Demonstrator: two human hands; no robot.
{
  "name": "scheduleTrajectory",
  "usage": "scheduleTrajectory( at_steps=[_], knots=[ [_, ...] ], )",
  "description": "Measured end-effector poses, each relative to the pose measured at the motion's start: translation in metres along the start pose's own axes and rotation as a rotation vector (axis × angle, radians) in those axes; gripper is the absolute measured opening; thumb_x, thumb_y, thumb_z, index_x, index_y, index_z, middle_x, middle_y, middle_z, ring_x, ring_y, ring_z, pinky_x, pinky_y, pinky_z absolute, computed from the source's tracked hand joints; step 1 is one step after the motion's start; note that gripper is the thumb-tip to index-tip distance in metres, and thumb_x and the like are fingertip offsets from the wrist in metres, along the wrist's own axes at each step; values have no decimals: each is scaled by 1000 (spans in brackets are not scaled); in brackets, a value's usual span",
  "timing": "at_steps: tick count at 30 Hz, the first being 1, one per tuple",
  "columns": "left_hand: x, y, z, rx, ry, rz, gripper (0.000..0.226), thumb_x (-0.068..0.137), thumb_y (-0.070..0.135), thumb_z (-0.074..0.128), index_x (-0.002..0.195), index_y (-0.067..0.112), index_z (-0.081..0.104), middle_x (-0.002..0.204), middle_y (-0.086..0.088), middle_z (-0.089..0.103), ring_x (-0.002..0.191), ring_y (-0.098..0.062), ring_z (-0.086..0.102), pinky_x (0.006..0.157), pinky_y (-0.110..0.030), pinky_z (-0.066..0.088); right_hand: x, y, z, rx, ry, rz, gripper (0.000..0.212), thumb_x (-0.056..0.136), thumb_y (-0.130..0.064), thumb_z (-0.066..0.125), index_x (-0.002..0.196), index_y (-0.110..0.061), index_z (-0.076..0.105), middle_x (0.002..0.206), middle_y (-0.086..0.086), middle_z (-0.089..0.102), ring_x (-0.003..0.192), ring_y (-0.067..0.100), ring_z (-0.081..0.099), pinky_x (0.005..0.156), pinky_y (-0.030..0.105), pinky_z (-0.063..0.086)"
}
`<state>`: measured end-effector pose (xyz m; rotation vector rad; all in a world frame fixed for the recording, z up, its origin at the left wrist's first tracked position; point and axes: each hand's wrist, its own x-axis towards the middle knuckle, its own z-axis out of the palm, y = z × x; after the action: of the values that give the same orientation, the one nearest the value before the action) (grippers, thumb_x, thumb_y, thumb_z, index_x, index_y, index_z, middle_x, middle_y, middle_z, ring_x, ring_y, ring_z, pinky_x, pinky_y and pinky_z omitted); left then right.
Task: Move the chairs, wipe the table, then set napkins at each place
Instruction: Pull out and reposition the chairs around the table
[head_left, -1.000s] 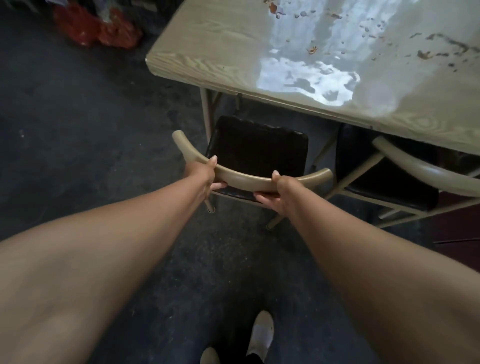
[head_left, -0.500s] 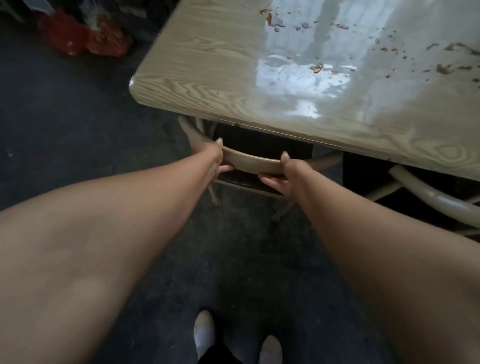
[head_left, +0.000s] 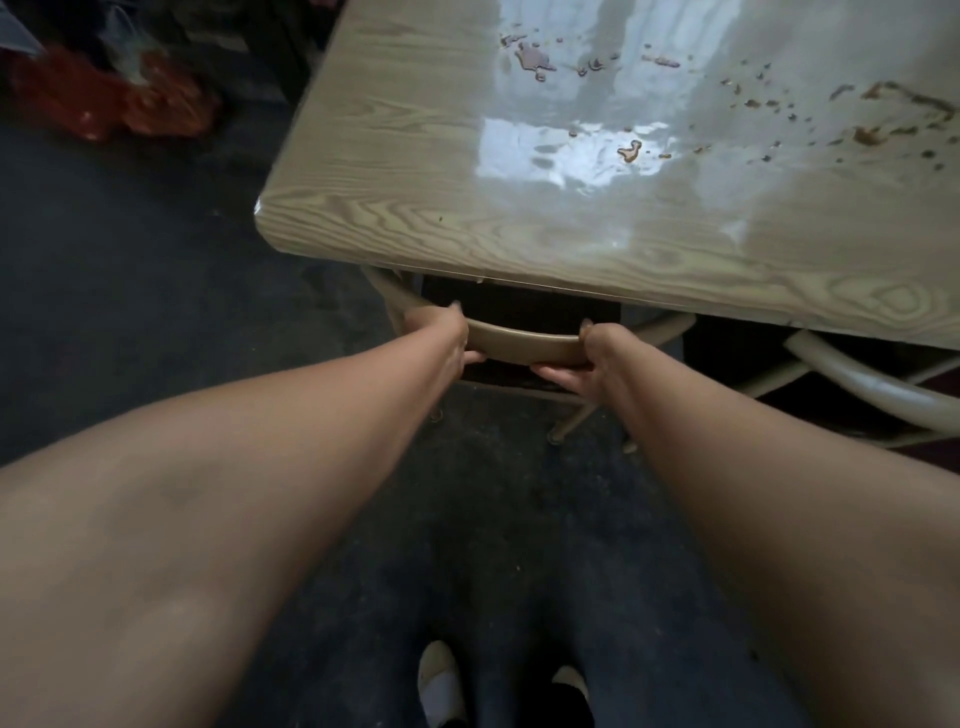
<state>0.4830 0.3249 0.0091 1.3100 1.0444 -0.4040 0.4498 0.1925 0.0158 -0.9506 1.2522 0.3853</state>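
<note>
A beige metal chair (head_left: 524, 347) with a dark seat stands tucked under the near edge of the wood-grain table (head_left: 415, 171). Its seat is mostly hidden below the tabletop. My left hand (head_left: 451, 339) grips the curved backrest on its left part, and my right hand (head_left: 582, 358) grips the same bar on its right part, fingers curled underneath. Brown spills and crumbs (head_left: 535, 57) dot the glossy tabletop toward the far side. A second beige chair (head_left: 872, 384) sits under the table to the right.
Dark floor (head_left: 156, 312) spreads to the left and behind me. Red bags (head_left: 104, 104) lie on the floor at the far left. My feet in light shoes (head_left: 441, 686) stand just behind the chair.
The chair has slid forward under the table, hiding most of its dark seat. Both hands have kept their grip on the backrest, and I have stepped closer.
</note>
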Motion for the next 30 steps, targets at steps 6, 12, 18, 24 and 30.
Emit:
scheduleTrajectory(
  at_steps=[6, 12, 18, 24, 30],
  knots=[
    [0, 3, -1, 8, -2, -21, 52, 97, 18, 55, 143, 10, 31, 145, -13, 38, 131, -37, 43, 85, -56, 52, -4, -1, 1, 40, 9, 24, 45, 99, -26, 53, 134, -2, 39, 134, 20, 51, 119, 46, 53, 93, 51, 51],
    [0, 7, -9, 286, -76, -105, 50, 99, 35, 49, 141, 12, 37, 141, -10, 50, 120, -37, 57, 67, -49, 55, -9, -7, -2, -26, -12, 60, 45, 101, -26, 49, 137, -1, 38, 138, 19, 48, 124, 43, 51, 97, 48, 49],
    [-22, 33, -34, 600, -194, -136, 43, 104, 26, 37, 137, -2, 41, 139, -17, 51, 123, -29, 57, 89, -41, 50, -15, -2, -17, -483, 47, 67, 54, 101, -48, 35, 130, -4, 45, 118, 19, 66, 77, 33, 67, 38, 33, 52],
    [-41, 76, -72, 651, -234, -25, 39, 101, 24, 46, 130, -2, 48, 127, -15, 59, 104, -29, 66, 75, -39, 53, -45, -12, 18, -766, 19, 28, 35, 95, -51, 47, 91, -16, 48, 56, 4, 48, 30, 15, 39, 37, 16, 37],
    [-38, 123, -116, 653, -262, 6, 25, 101, 25, 46, 103, 3, 57, 114, -14, 61, 90, -27, 65, 94, -42, 50, -92, -14, 87, -705, -117, -77, 21, 99, -30, 50, 86, -14, 49, 61, 2, 48, 35, 11, 33, 36, 13, 26]
  ],
)
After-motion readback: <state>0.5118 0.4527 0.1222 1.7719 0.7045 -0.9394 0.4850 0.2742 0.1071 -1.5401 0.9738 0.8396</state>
